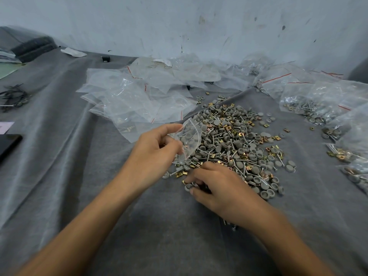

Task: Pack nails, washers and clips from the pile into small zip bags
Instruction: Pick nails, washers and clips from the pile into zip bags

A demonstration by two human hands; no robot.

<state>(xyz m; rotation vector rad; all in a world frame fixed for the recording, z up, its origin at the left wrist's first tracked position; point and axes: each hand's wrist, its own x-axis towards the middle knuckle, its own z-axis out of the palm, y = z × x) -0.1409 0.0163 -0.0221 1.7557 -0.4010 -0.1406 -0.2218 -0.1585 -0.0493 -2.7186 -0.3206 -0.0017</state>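
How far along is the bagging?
Done: several filled clear zip bags lie at right. In hand: left hand holds a small clear zip bag; right hand pinches loose pieces. Remaining: the large pile of grey washers, nails and brass clips, and many empty clear bags.

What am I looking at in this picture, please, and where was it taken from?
No machine here: a person works bare-handed, and the single picture comes from a camera worn on their head, looking down. The left hand holds a small clear zip bag. The right hand curls its fingers on loose pieces at the near edge of the pile of grey washers, nails and brass clips. All lies on a grey cloth. Empty bags lie behind, filled bags to the right.
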